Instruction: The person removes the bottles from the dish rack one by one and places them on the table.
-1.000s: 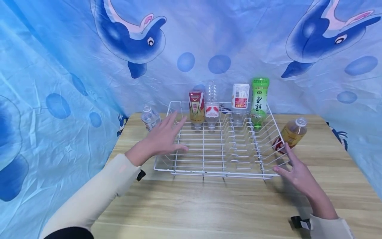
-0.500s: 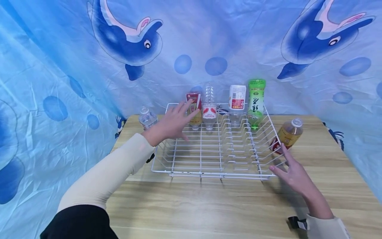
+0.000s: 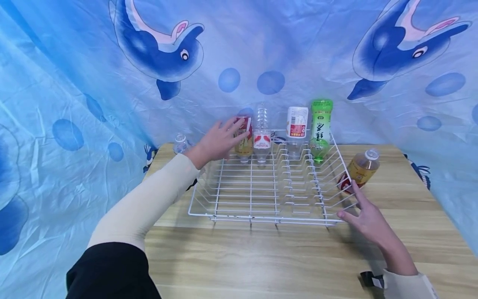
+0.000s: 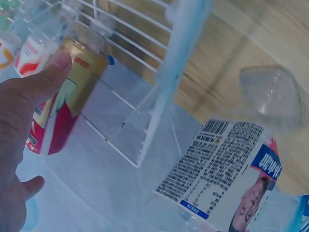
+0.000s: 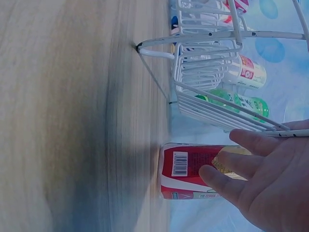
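Observation:
The left hand [image 3: 218, 143] reaches over the rack's back left part to an upside-down red-and-gold bottle [image 3: 244, 146], fingers extended across its upper part. In the left wrist view, the thumb of this hand [image 4: 17, 116] overlaps the bottle's gold label [image 4: 79, 67]; firm contact cannot be told. A white wire rack [image 3: 261, 217] holds the bottle beside a clear one with a red-and-white label [image 3: 262, 142]. At the rack's right front corner, the right hand [image 3: 373, 222] touches the rim with spread fingers, seen also in the right wrist view [image 5: 270, 186].
Inside the rack's back right stand a white-labelled bottle [image 3: 297, 122] and a green one [image 3: 321, 120], both inverted. Outside it, an upright red-and-yellow bottle [image 3: 360, 168] is on the right and a clear bottle [image 3: 181, 144] on the left. A blue curtain [image 3: 246, 50] hangs behind the table [image 3: 242, 261].
From the rack's left side, the left hand has moved right and back to the red-and-gold bottle. The right hand stays at the rack's corner.

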A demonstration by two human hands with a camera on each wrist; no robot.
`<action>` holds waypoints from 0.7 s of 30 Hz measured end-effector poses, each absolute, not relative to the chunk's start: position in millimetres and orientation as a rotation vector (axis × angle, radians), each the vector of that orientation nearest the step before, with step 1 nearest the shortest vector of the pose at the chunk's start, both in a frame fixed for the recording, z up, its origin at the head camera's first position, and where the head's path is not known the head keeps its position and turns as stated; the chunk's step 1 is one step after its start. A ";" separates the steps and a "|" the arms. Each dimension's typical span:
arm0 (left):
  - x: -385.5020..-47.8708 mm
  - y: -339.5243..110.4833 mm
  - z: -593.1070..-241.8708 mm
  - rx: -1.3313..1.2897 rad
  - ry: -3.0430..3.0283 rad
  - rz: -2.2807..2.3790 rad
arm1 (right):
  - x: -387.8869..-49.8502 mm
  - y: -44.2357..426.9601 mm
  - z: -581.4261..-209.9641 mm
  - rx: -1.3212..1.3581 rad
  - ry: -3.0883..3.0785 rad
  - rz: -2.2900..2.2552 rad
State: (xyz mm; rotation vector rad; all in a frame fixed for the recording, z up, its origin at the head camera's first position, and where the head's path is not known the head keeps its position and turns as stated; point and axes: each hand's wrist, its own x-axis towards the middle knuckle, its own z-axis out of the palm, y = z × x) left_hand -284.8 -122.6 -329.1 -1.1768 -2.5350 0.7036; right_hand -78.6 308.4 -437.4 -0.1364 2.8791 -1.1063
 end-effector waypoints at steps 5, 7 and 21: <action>-297.8 -118.2 -329.6 -1.189 -2.447 0.733 | -79.6 308.7 -438.1 -0.132 2.858 -1.109; -301.8 -114.1 -328.9 -1.197 -2.399 0.778 | -80.0 309.2 -438.0 -0.136 2.854 -1.111; -317.8 -102.4 -331.4 -1.230 -2.146 1.188 | -78.8 307.7 -435.0 -0.137 2.830 -1.173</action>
